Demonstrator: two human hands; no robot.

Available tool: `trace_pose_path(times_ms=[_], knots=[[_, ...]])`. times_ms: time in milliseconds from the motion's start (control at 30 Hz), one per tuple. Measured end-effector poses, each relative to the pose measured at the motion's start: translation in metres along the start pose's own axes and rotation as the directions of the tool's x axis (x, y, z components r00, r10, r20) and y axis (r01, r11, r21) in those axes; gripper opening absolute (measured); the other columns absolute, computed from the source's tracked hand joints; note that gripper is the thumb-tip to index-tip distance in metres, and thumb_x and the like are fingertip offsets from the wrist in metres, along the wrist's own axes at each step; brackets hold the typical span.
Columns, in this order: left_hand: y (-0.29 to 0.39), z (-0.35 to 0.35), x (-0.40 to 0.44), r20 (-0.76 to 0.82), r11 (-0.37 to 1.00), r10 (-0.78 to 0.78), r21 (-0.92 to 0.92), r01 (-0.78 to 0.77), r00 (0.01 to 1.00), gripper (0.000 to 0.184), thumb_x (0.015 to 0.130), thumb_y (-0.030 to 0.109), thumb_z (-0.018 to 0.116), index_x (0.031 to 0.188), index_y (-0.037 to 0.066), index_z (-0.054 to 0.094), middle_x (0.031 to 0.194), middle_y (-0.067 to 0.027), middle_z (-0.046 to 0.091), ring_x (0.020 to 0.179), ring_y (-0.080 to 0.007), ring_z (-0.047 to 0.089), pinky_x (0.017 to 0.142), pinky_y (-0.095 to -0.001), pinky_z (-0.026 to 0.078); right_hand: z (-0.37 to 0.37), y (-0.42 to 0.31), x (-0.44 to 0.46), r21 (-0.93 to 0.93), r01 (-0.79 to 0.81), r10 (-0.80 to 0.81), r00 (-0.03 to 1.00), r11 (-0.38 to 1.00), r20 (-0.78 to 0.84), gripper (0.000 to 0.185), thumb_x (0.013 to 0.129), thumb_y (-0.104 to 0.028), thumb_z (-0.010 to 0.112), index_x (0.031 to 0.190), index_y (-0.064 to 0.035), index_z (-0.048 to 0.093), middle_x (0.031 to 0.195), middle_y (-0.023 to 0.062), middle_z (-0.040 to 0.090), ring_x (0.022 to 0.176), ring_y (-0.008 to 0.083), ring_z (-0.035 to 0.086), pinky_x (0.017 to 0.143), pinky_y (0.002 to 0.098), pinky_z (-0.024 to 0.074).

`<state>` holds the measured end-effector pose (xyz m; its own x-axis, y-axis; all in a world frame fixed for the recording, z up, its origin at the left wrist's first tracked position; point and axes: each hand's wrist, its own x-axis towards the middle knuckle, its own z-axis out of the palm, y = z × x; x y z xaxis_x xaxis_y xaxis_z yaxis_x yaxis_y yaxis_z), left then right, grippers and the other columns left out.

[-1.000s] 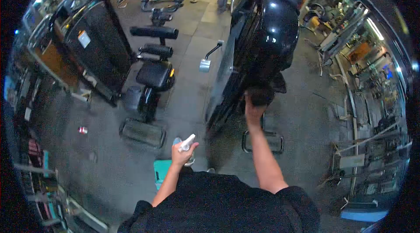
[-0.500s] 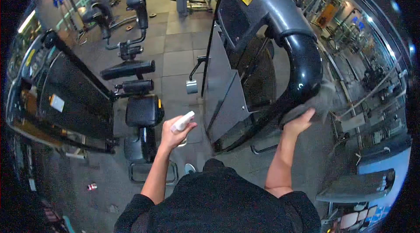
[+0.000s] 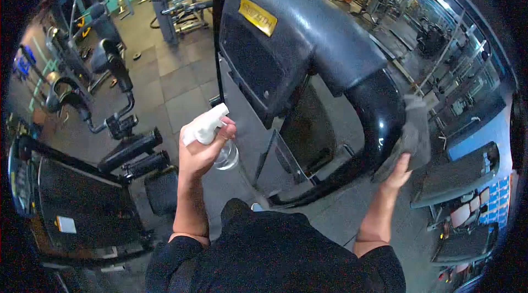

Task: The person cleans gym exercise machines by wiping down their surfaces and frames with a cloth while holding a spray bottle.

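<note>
My left hand (image 3: 202,147) is wrapped round the neck of a spray bottle (image 3: 226,156) with a white trigger head and a clear body. It is held up left of a large exercise machine (image 3: 330,29) with a grey top cover, a yellow label (image 3: 257,16) and a curved glossy black frame tube (image 3: 379,122). On the tube's right side, my right hand (image 3: 399,172) holds a dark grey cloth (image 3: 413,133) against the black surface. The cloth hides part of that hand's fingers.
A padded machine with black rollers (image 3: 132,152) stands at the left, beside a dark panel bearing a white tag (image 3: 66,225). Padded benches (image 3: 459,174) line the right side. Tiled floor (image 3: 181,84) runs between the machines, with more gym equipment at the back.
My view has turned right and come closer to the machine. The right hand and cloth have moved from low behind the machine to the outer side of its curved tube. The spray bottle is raised higher.
</note>
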<state>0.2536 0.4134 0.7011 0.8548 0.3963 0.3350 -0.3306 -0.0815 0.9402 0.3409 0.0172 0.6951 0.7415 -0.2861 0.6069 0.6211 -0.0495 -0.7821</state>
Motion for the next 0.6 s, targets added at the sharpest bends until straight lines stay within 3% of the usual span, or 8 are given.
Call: trace_pose_path(times_ms=[67,233,300,333,367,433,500,600], knots=[[0.001,-0.007,0.018,0.074,1.0,0.013,-0.017,-0.012,0.997,0.013,0.087,0.009,0.077,0.093,-0.001,0.071,0.081,-0.0039,0.07,0.074,-0.0108,0.065,0.069,-0.0267,0.051,0.013,-0.038,0.027,-0.19,0.018,-0.003,0.997,0.982,0.078,0.058,0.098,-0.023,0.058,0.146,0.0042,0.041,0.144,0.0148,0.05,0.132,0.0282,0.046,0.114,0.0408,0.0315],[0.002,-0.024,0.058,0.167,0.999,0.019,-0.046,-0.011,0.986,0.011,0.087,0.007,0.076,0.092,-0.001,0.071,0.08,-0.0043,0.07,0.075,-0.0119,0.066,0.07,-0.0276,0.052,0.089,-0.11,0.082,-0.384,-0.029,0.125,0.965,0.923,0.229,0.049,0.102,-0.031,0.054,0.136,0.0041,0.053,0.134,0.0143,0.059,0.122,0.0241,0.054,0.108,0.0359,0.0371],[-0.002,-0.032,0.074,0.184,0.994,-0.057,-0.085,0.074,0.981,0.011,0.086,0.007,0.077,0.092,0.0,0.071,0.08,-0.0035,0.07,0.076,-0.0114,0.066,0.07,-0.0268,0.052,0.129,-0.143,0.092,-0.601,0.125,0.138,0.918,0.79,0.373,0.05,0.103,-0.038,0.052,0.13,0.0035,0.059,0.126,0.016,0.064,0.118,0.0217,0.056,0.106,0.0339,0.0391],[-0.005,-0.034,0.081,0.189,0.985,-0.1,-0.117,0.123,0.977,0.01,0.085,0.005,0.077,0.092,0.001,0.071,0.081,-0.0027,0.069,0.075,-0.0106,0.066,0.069,-0.0262,0.051,0.143,-0.148,0.104,-0.577,0.286,0.096,0.835,0.765,0.542,0.054,0.102,-0.045,0.051,0.126,0.0027,0.061,0.12,0.0163,0.066,0.113,0.0201,0.058,0.102,0.0339,0.0415],[-0.01,-0.035,0.089,0.203,0.984,-0.103,-0.12,0.129,0.974,0.01,0.085,0.005,0.077,0.092,0.001,0.071,0.081,-0.0027,0.069,0.075,-0.0106,0.066,0.069,-0.0262,0.051,0.152,-0.155,0.113,-0.588,0.279,0.102,0.841,0.759,0.531,0.054,0.102,-0.045,0.051,0.126,0.0027,0.061,0.12,0.0163,0.066,0.113,0.0201,0.058,0.102,0.0339,0.0415],[-0.025,-0.045,0.104,0.266,0.998,-0.044,-0.041,0.057,0.963,0.01,0.085,0.004,0.077,0.092,0.0,0.071,0.083,-0.0026,0.07,0.075,-0.0101,0.066,0.069,-0.0258,0.052,0.175,-0.167,0.124,-0.728,0.163,0.383,0.762,0.666,0.522,0.056,0.101,-0.046,0.051,0.125,0.0025,0.061,0.115,0.0144,0.067,0.107,0.0208,0.06,0.099,0.0348,0.0435],[-0.032,-0.053,0.115,0.313,0.991,-0.074,-0.084,0.106,0.947,0.009,0.086,0.002,0.076,0.093,0.0,0.071,0.084,-0.0027,0.07,0.075,-0.0093,0.066,0.068,-0.0251,0.052,0.203,-0.171,0.131,-0.755,0.273,0.346,0.761,0.596,0.549,0.057,0.101,-0.049,0.049,0.122,0.0024,0.062,0.112,0.013,0.068,0.104,0.0205,0.06,0.097,0.0358,0.0446],[-0.034,-0.06,0.129,0.321,0.984,-0.077,-0.128,0.124,0.944,0.015,0.085,-0.001,0.075,0.1,-0.001,0.073,0.088,-0.0036,0.072,0.076,-0.0081,0.066,0.068,-0.0233,0.052,0.248,-0.159,0.148,-0.704,0.327,0.329,0.708,0.631,0.625,0.059,0.101,-0.052,0.05,0.121,0.0018,0.063,0.113,0.0119,0.068,0.104,0.0191,0.06,0.098,0.0346,0.0445]])
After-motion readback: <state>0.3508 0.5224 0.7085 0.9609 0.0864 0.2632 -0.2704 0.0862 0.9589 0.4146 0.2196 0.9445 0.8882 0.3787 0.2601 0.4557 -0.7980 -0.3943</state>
